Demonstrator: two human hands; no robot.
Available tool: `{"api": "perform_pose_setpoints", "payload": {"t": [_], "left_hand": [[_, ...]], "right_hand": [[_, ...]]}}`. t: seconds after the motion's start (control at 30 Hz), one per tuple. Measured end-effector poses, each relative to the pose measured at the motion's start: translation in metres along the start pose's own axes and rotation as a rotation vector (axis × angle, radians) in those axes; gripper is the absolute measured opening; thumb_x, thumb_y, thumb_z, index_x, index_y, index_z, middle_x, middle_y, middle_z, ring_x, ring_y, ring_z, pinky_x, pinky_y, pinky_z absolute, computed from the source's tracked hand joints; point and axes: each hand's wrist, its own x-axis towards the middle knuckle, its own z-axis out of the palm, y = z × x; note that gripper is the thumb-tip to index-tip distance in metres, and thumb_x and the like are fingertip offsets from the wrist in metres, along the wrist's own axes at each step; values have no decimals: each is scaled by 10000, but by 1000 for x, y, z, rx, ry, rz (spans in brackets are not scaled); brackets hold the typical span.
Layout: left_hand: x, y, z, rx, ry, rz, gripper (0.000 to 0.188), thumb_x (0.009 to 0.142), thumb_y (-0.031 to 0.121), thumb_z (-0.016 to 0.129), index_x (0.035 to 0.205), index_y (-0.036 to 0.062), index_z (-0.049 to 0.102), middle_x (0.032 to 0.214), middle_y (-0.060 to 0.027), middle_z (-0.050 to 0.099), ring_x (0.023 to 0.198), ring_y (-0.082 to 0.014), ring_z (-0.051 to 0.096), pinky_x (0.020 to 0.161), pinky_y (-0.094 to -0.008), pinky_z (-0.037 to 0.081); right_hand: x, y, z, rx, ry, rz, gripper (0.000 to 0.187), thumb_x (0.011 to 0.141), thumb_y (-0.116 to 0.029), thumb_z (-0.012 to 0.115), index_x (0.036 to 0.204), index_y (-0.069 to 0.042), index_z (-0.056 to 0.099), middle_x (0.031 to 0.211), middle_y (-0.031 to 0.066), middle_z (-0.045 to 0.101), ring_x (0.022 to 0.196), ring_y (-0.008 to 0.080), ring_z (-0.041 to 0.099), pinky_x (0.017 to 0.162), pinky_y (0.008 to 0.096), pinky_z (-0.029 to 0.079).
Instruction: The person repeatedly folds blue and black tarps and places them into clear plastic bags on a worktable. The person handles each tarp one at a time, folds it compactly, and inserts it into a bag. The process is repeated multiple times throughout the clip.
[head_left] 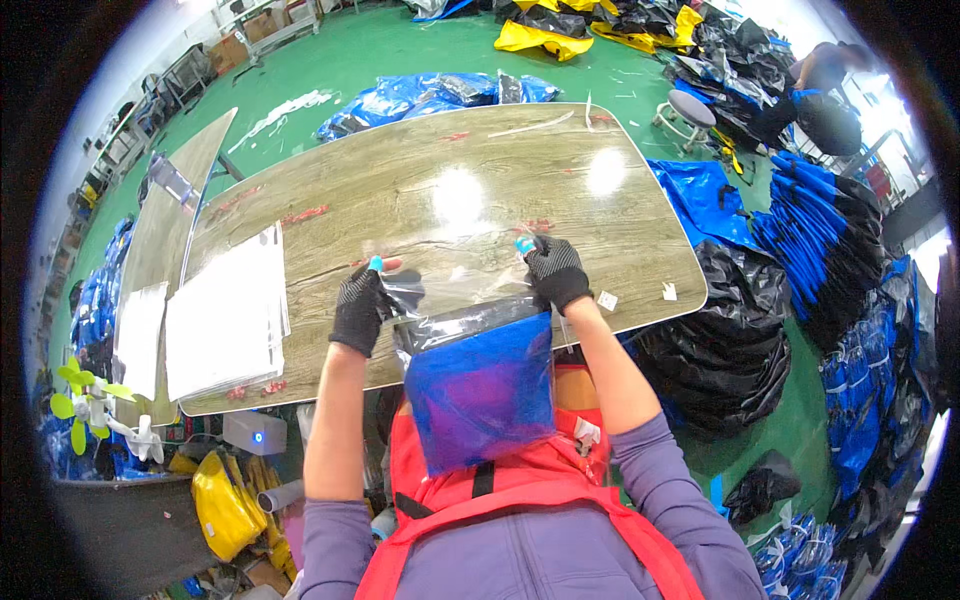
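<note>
Between my hands hangs a clear plastic bag (450, 292) with a folded blue and black sheet (480, 385) inside. The bag's lower part rests against my red apron (490, 490), and its clear upper end lies over the table's near edge. My left hand (358, 308), in a black glove with a blue thumb cover, is closed on the bag's left upper corner. On the other side my right hand (556, 272), gloved the same way, grips the right upper corner. The fingers under the plastic are partly hidden.
A wood-grain table (370, 200) carries a stack of white sheets (228, 320) and red scraps (303, 215). Black bundles (715, 340) and blue bundles (810, 225) crowd its right side. A green fan (85, 405) stands left. Farther off are a stool (690, 110) and a bending person (825, 100).
</note>
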Motion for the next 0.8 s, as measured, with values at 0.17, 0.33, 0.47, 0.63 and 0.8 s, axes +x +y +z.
{"api": "perform_pose_setpoints", "payload": {"t": [0.17, 0.33, 0.47, 0.63, 0.8], "left_hand": [[34, -37, -25, -169, -98, 167, 451, 978, 371, 492, 1135, -41, 585, 1068, -188, 655, 920, -303, 673, 776, -416, 570], [21, -14, -22, 231, -62, 241, 399, 982, 304, 511, 1147, -51, 588, 964, -139, 670, 863, -232, 676, 789, -353, 554], [9, -4, -17, 546, 0, 418, 366, 983, 299, 524, 1106, -29, 628, 937, -105, 679, 836, -177, 664, 772, -313, 539], [12, -2, -25, 300, -176, 375, 337, 998, 281, 483, 1060, -6, 650, 966, -103, 692, 828, -151, 646, 752, -286, 525], [17, 13, -42, 643, 65, 243, 384, 975, 358, 509, 1071, 20, 664, 972, -74, 705, 577, -72, 542, 522, -215, 421]], "right_hand": [[23, -33, 31, -107, 301, -710, 301, 725, -61, 612, 1016, -120, 665, 893, 116, 641, 817, 315, 608, 731, 414, 493], [45, -89, 73, -336, -169, -924, 156, 815, -212, 586, 842, -88, 678, 831, 113, 650, 851, 317, 644, 725, 436, 526], [64, -71, 87, -412, -343, -870, 160, 785, -220, 590, 770, -85, 675, 803, 135, 645, 870, 321, 645, 722, 430, 519], [131, -11, -16, 580, -111, -469, 193, 828, -235, 558, 713, -88, 608, 754, 122, 620, 713, 225, 609, 609, 365, 495], [90, 75, -81, 146, 132, 204, 136, 867, -171, 579, 941, -59, 560, 730, 65, 592, 619, 150, 544, 533, 311, 438]]}}
